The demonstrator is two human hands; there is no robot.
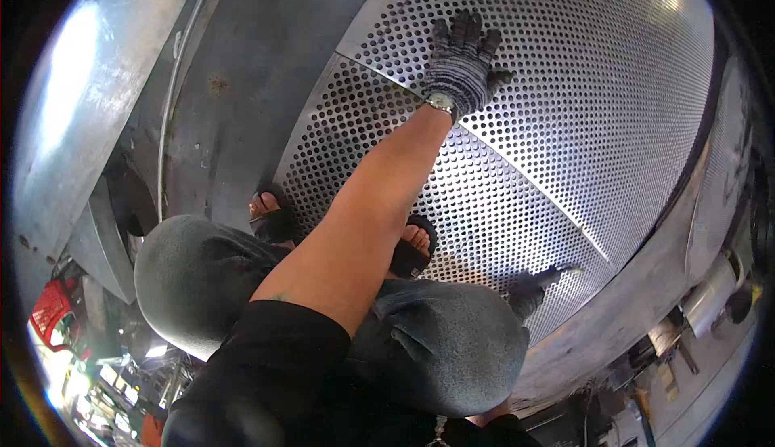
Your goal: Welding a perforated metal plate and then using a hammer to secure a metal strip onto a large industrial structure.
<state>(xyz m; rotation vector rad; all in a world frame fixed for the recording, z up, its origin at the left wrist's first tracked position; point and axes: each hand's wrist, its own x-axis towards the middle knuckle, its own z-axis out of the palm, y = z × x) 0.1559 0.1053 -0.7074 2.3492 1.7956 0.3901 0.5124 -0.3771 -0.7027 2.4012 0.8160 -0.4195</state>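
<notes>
Left hand: gloved in striped grey knit, the left hand [464, 63] lies palm down and open, fingers spread and pointing far, thumb out to the right; nothing is gripped.
Far panel: the perforated metal far panel [597, 67] is right under the left hand, which rests near the panel's left side, and stretches well away to the right of it.
Seam: the straight seam [525, 176] between the panels runs from left far to right near, just on the near side of the left hand.
Near panel: the near panel [476, 188], also perforated, lies nearer than the left hand, bright in the middle and shadowed at its left.
Right hand: dark-gloved, the right hand [529, 292] is low over the near panel's right part, beside the right knee [460, 350], which partly hides it; I cannot tell whether it grips anything or touches the metal.
Wrist: a watch [441, 102] sits just above the left glove's cuff.
Feet: two sandals [274, 225], black, are at the near panel's near left part, either side of the left forearm [367, 201].
Left side: a bent rod [168, 116] stands between a grey plate [250, 67] and a shiny sheet [77, 100]; a red basket [52, 311] is nearer.
</notes>
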